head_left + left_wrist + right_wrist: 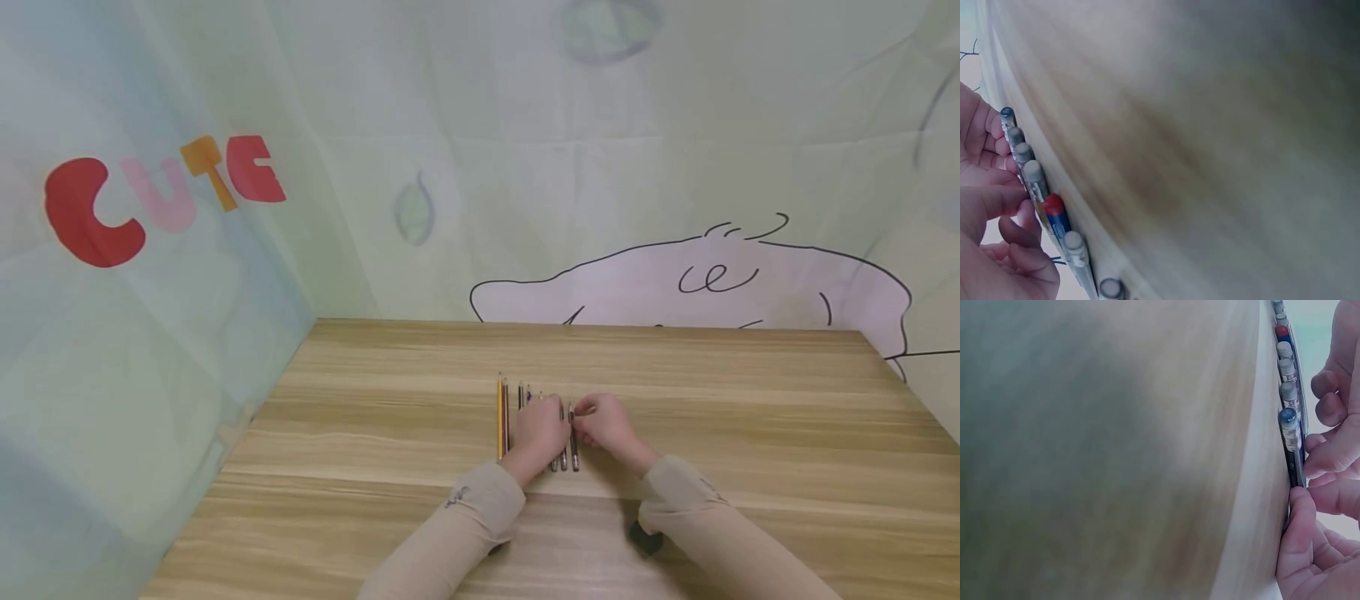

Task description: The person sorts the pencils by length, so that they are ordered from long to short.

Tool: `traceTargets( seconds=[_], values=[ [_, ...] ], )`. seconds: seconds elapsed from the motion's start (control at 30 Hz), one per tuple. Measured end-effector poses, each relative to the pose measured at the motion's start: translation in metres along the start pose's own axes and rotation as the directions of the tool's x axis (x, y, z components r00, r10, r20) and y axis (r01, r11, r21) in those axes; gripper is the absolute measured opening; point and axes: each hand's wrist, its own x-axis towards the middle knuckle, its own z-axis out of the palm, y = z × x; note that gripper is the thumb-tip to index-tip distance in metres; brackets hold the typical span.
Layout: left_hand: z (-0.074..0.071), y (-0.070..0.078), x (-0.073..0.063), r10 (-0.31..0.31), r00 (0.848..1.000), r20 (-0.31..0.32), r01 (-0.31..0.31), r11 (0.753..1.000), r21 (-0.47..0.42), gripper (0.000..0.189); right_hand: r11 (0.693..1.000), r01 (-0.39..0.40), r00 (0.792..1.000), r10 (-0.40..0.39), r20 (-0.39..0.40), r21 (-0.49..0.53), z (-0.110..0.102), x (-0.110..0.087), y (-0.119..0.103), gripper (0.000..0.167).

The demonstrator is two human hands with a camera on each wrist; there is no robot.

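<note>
A row of pencils lies side by side on the wooden table, with a yellow pencil (500, 421) at its left end and a dark red pencil (506, 404) beside it. My right hand (606, 423) pinches the rightmost dark pencil (575, 457) between thumb and forefinger; its blue-grey eraser (1288, 419) shows in the right wrist view. Over the middle of the row, my left hand (542, 427) has bent fingers on a pencil (563, 462) just left of that one, hiding several others. Among the ends in the left wrist view is a blue pencil with a red tip (1055, 206).
The wooden table (360, 400) runs back to a pale printed cloth (420, 108) that hangs behind it and on the left. A small black object (645, 540) shows under my right cuff.
</note>
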Motion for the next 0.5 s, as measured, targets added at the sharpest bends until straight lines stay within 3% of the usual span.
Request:
traceTargets(
  seconds=[0.5],
  values=[
    [-0.0026, -0.0022, -0.0006, 0.027, 1.0, -0.008, -0.027, 1.0, -0.006, 0.012, 0.998, 0.009, 1.0, -0.01, 0.007, 0.064, -0.0017, -0.0022, 0.0004, 0.017]
  ],
)
